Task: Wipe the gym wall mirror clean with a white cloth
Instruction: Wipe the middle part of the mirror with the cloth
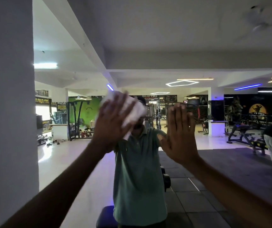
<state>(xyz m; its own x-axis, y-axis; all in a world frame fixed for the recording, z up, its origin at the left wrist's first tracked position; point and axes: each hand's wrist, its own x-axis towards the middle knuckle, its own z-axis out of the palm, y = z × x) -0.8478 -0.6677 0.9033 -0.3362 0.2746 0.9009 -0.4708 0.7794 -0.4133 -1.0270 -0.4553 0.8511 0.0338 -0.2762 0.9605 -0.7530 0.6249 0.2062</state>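
— White cloth [136, 112], just the one, and it's pinned flat between the left hand [113, 122] and the mirror [214, 46], about head height.

— Is he gripping it?

— Not that I can see. The fingers are spread and fairly straight over it, pressing it on the glass. The hand is blurred, so I take it he's mid-stroke. The cloth sticks out past the fingertips, up and to the right, its longer side slanting from upper left to lower right.

— And the other hand?

— The right hand [181, 134] lies beside it, holding nothing, fingers straight and together, pointing up. Whether the palm touches the glass I cannot tell.

— So which way would the wipe go?

— My guess: the glass to the right, between the two hands, lies closest to the cloth, and the left hand alone is on it. Near the left edge the white pillar [8, 112] stops any sweep.

— Count?

— One cloth, one mirror, two hands.
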